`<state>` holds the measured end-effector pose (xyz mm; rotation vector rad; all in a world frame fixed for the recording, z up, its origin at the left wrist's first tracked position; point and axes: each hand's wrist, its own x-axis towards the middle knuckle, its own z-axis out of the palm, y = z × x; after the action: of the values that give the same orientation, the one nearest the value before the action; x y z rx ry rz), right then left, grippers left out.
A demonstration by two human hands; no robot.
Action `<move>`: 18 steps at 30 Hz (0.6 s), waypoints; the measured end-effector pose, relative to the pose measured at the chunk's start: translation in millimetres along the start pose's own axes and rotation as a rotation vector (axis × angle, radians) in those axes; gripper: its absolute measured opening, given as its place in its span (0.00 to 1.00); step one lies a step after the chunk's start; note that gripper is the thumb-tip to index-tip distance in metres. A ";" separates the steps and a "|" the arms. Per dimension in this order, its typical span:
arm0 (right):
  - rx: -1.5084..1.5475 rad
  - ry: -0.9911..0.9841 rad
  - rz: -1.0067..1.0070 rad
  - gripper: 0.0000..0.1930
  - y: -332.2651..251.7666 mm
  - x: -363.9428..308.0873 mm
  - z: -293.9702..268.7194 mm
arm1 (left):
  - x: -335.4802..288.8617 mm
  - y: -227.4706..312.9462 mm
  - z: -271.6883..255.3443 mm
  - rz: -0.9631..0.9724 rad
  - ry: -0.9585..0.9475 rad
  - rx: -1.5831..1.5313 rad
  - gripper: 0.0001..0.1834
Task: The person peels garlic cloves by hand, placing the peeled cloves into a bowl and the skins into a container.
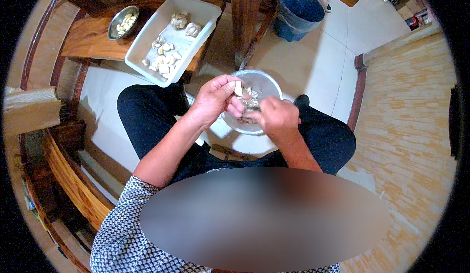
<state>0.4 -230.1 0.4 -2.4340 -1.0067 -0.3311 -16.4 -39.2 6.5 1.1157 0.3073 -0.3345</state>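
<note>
Over a round metal bowl [275,84] between my knees, my left hand [214,101] pinches a pale garlic clove [238,89] between thumb and fingers. My right hand [280,119] is closed just beside it, on what looks like a small knife [299,121]. Only its red handle end shows clearly; the fingers cover most of the rest. Dry garlic skins [252,96] lie inside the bowl below both hands.
A white plastic tray [139,45] holds two garlic bulbs [186,24] and several loose cloves [165,62]. It rests on a wooden bench [81,40], beside a small metal bowl [111,32] of peeled cloves. A blue lined bin [297,16] stands beyond a wooden post [243,23].
</note>
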 end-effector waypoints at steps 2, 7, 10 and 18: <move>0.091 0.029 0.134 0.18 4.7 5.3 0.8 | 3.4 -1.9 -5.1 -0.011 0.008 -0.032 0.14; 0.181 -0.121 0.285 0.14 12.7 0.8 7.6 | 6.7 -6.3 -13.3 -0.091 -0.077 -0.043 0.15; 0.250 -0.134 0.333 0.12 13.0 1.6 9.0 | 6.1 -9.1 -12.8 -0.113 -0.120 -0.083 0.16; 0.577 -0.028 0.409 0.13 5.2 10.3 7.8 | 6.0 -13.9 -10.3 -0.106 -0.235 -0.171 0.16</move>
<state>11.5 -223.1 -4.1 -2.0395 -0.4954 0.1229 -17.4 -36.0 -11.5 0.8844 0.1836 -0.5193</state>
